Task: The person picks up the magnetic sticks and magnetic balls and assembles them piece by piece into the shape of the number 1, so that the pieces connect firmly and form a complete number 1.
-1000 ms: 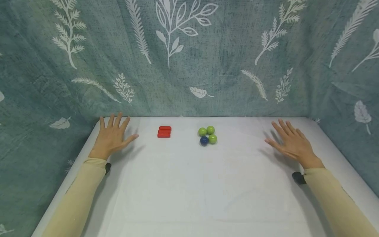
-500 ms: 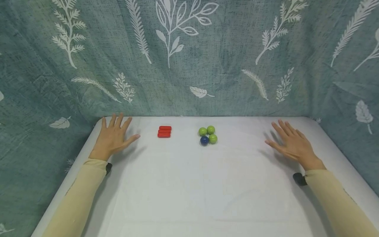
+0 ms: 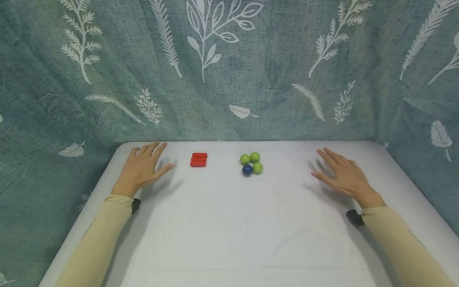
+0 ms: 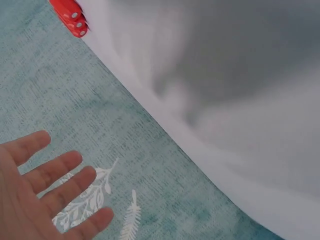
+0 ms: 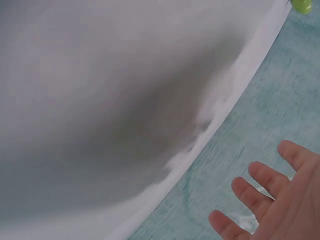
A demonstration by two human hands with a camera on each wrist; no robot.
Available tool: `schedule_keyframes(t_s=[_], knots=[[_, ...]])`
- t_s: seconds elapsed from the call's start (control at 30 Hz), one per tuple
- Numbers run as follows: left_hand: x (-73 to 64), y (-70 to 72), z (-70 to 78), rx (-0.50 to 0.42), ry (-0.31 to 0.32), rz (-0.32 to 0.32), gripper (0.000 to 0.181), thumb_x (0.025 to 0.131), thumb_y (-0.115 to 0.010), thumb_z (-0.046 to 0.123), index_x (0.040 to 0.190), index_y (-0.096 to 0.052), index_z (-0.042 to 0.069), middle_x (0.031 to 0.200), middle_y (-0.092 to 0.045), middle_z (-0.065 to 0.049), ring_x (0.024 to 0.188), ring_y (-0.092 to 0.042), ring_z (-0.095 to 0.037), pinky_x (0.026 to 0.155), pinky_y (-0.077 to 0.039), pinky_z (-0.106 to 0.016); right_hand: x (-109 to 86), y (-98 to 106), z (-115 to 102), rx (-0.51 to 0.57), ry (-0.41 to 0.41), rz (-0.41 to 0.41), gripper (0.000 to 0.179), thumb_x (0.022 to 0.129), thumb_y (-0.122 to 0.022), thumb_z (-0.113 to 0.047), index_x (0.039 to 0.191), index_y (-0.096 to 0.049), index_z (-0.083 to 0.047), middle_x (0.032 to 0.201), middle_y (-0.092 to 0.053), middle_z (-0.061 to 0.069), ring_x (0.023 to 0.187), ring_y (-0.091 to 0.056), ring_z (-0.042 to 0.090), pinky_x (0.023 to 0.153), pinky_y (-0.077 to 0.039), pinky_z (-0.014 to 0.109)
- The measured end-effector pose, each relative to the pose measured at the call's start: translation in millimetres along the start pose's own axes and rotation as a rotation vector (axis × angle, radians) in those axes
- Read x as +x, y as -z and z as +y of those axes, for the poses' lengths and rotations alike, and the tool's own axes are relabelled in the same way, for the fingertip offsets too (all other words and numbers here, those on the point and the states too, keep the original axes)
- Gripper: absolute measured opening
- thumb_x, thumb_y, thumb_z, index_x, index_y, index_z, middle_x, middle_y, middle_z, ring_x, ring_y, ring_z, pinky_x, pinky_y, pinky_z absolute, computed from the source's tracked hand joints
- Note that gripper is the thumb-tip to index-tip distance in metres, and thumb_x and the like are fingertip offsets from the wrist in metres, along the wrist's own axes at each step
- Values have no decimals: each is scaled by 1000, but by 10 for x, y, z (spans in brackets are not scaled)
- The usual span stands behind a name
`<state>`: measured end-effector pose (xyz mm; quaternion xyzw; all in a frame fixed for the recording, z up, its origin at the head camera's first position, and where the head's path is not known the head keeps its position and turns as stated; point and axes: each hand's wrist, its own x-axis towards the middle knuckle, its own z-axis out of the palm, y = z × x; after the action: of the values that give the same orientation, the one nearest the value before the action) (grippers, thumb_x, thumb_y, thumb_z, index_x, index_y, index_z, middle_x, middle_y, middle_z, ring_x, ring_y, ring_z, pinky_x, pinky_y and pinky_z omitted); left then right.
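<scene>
Seemingly pre-grasp: left hand (image 3: 141, 169), right hand (image 3: 342, 175) empty, fingers apart; reaching red sticks (image 3: 199, 160) or balls (image 3: 256, 166) calls for moving inward.

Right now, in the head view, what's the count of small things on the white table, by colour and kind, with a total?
Red bars: 3
Green balls: 3
Blue ball: 1
Total: 7
</scene>
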<state>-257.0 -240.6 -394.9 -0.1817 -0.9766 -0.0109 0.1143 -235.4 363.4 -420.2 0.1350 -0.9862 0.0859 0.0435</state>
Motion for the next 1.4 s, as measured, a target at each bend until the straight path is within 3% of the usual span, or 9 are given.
schedule_keyframes(t_s=[0.23,0.43,0.63,0.8,1.0,1.1,1.23,1.4], knots=[[59,-26,103,-110,-31,-4,76,95,-46,62,151,-36,12,143,-48,-19,129,-47,-42,103,-35,-62,76,-59,-287,19,65,11,79,94,-53,-58,156,-26,-18,155,-33,22,137,-34,47,104,-28,69],[138,-90,231,-312,-27,-54,75,95,-47,62,150,-38,13,142,-50,-16,129,-48,-37,106,-37,-60,183,-150,-571,16,136,29,79,94,-53,-59,156,-27,-19,154,-35,19,135,-38,45,104,-32,66],[249,-113,401,-452,-17,-104,77,90,-50,68,148,-42,17,133,-55,-11,119,-55,-28,99,-45,-53,306,-186,-861,48,212,76,77,92,-57,-58,154,-32,-19,151,-41,16,133,-44,40,105,-35,60],[332,-175,508,-489,-18,-131,74,87,-60,64,144,-49,18,130,-57,-7,118,-55,-25,98,-47,-51,421,-201,-1133,85,269,119,75,89,-60,-59,149,-41,-19,143,-49,13,126,-51,35,99,-41,56],[427,-278,550,-472,-87,-117,52,87,-75,28,133,-60,10,118,-62,-9,109,-58,-28,93,-50,-47,564,-284,-1404,103,322,123,71,85,-65,-60,143,-51,-21,129,-57,8,113,-57,30,94,-44,50],[470,-349,546,-486,-108,-108,45,85,-77,18,127,-64,7,114,-64,-9,107,-60,-28,94,-50,-46,644,-342,-1498,112,343,125,68,84,-68,-59,139,-55,-21,124,-58,7,107,-57,28,91,-44,47],[515,-439,551,-543,-121,-117,40,85,-78,16,123,-67,8,112,-65,-9,104,-60,-28,95,-49,-45,731,-398,-1569,121,359,131,63,83,-71,-55,134,-60,-19,121,-58,7,103,-56,26,88,-44,44],[553,-469,595,-548,-107,-107,35,85,-78,19,119,-70,11,111,-65,-6,104,-58,-26,95,-48,-44,787,-400,-1593,135,368,133,57,82,-75,-49,129,-64,-19,121,-58,8,103,-56,26,86,-44,44]])
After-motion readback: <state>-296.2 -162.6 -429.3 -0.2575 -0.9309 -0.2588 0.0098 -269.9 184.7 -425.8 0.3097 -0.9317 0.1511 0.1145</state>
